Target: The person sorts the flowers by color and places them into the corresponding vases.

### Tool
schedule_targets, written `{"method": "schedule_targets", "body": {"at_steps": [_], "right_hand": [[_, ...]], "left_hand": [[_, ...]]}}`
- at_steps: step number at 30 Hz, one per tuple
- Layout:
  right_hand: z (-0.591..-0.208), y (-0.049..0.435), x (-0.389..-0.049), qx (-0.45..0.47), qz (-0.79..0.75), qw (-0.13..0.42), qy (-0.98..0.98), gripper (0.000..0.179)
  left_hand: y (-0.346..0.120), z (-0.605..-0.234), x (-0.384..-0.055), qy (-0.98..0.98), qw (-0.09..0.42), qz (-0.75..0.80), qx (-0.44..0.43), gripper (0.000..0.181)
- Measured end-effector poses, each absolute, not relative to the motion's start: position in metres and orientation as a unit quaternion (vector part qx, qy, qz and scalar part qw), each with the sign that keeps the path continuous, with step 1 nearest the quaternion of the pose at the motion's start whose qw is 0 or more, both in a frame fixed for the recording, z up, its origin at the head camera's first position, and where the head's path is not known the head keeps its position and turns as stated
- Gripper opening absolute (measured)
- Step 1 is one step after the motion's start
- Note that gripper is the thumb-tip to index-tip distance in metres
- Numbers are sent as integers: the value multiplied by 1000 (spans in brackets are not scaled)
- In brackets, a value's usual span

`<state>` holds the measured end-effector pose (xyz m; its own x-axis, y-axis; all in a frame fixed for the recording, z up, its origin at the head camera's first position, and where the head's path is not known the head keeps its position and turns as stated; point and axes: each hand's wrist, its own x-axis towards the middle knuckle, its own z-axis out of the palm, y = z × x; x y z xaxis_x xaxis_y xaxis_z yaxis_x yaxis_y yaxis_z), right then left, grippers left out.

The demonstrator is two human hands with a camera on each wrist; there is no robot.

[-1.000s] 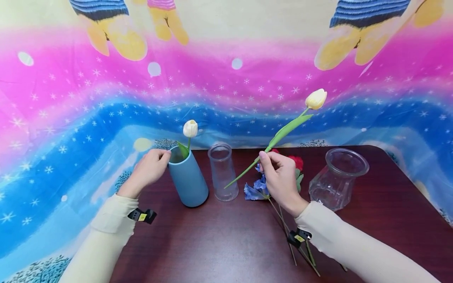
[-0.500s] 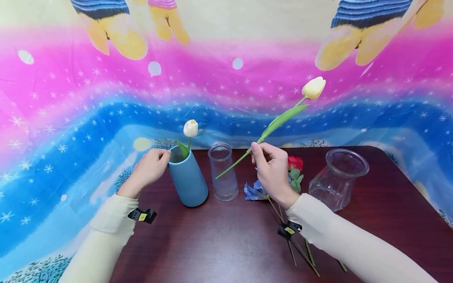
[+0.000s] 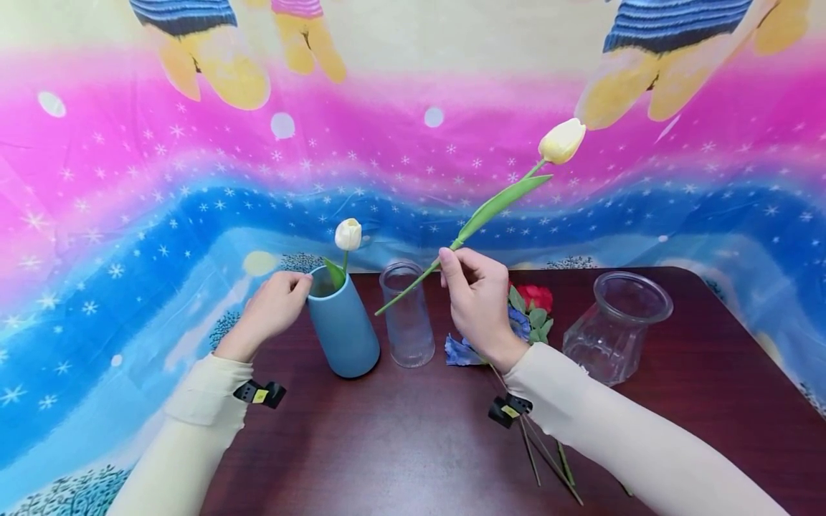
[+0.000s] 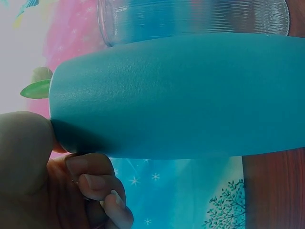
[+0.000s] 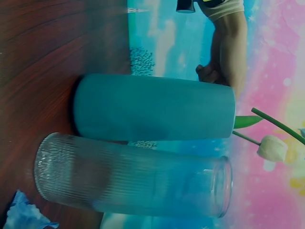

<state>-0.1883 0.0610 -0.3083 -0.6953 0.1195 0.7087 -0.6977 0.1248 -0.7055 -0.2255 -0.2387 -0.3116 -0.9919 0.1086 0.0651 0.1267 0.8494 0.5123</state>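
Observation:
By its rim, the matte blue vase is pinched between the thumb and fingers of my left hand; the other fingers curl beside its wall in the left wrist view. A white tulip with a green leaf stands inside that vase. My right hand pinches the stem of a second, cream-white tulip, held in the air at a slant. Its bloom points up and right, and the bare stem end is in front of the ribbed clear glass vase, near the blue vase.
Blue flowers and a red flower lie on the dark wooden table, partly behind the right hand, stems toward the front. A wide-mouthed glass vase stands at right. A printed cloth hangs behind the table.
My right hand has carried the tulip left and upward, its stem end coming closer to the blue vase. The left hand and the vases have stayed put.

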Motion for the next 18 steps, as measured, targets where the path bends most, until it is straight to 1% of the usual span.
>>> {"method": "schedule_targets", "body": {"at_steps": [9, 18], "right_hand": [[-299, 48, -190, 235, 622, 319, -676, 25], [-295, 32, -196, 256, 604, 335, -676, 24]], "left_hand": [[-236, -311, -226, -961, 17, -269, -61, 45], [-239, -311, -226, -962, 10, -267, -63, 46]]}}
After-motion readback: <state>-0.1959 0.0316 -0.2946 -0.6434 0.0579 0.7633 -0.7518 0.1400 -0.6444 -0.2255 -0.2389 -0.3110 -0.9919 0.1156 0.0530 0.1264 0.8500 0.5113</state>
